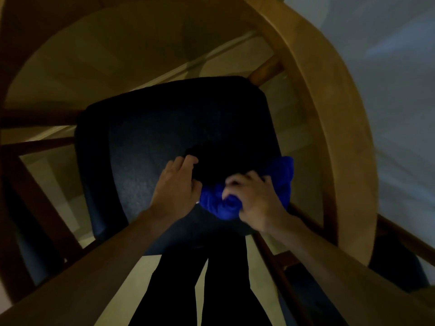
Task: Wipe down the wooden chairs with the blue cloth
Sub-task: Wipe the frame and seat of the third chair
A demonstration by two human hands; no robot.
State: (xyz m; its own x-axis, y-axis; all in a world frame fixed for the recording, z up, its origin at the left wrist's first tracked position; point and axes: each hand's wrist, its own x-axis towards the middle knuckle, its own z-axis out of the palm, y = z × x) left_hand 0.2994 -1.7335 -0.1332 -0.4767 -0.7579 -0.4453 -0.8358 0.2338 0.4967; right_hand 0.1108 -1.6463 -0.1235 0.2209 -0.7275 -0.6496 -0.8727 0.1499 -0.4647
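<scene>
**A:** Where is the blue cloth [247, 196]?

**B:** Bunched on the near right part of the dark padded seat [164, 137] of a wooden chair [329, 114], seen from above. Gripped by the right hand [254, 203], fingers [237, 182] curled into the folds. Part of the cloth spilling out beyond the knuckles toward the seat's right edge.

**A:** And the left hand [176, 187]?

**B:** Just beside the cloth on its left, palm down on the seat. Fingers fairly straight, pointing away from the body, holding nothing. Thumb side very close to the cloth's edge; touching or not, hard to tell in the dim, blurred view.

**A:** Which way to the wood from there?

**B:** Pale curved wooden rail sweeping round the far and right side of the seat, near the cloth's right end. Darker wooden bars [35, 142] to the left, well apart from the cloth. A wooden spindle [266, 69] beyond the seat's far right corner. Right hand clearly nearer the curved rail, and already carrying the cloth.

**A:** So the likely next reach?

**B:** Probably rightward and outward onto that rail, with no handover needed. Cloth too wadded to show a long axis; perhaps worth spreading for fuller contact.

**A:** Anything else in view?

**B:** Dark trouser legs [211, 278] below the seat's near edge, pale floor [141, 290] beside them.
</scene>
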